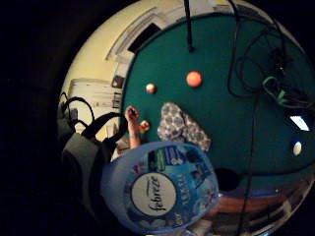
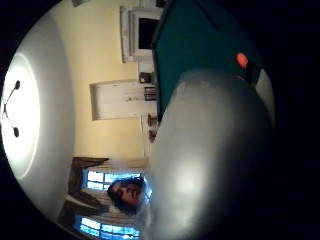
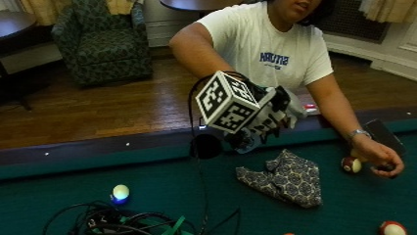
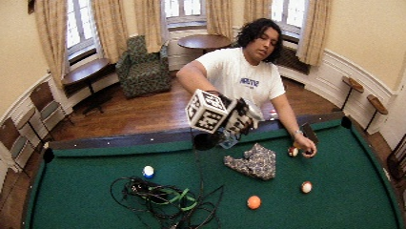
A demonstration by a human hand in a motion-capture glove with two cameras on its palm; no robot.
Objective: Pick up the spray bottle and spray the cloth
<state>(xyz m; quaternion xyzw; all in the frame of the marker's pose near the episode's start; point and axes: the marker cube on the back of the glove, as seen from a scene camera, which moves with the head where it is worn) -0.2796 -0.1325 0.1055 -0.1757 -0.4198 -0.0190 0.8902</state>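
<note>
Bottle (image 1: 160,189), one; cloth (image 3: 285,177), one

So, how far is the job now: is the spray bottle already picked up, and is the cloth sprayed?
Done: the spray bottle is off the table, held up in the gloved right hand above the rail. In hand: the bottle hangs near the patterned cloth, which lies crumpled on the green felt. Left: the spraying; no mist or wet patch shows, so it cannot be confirmed.
</note>
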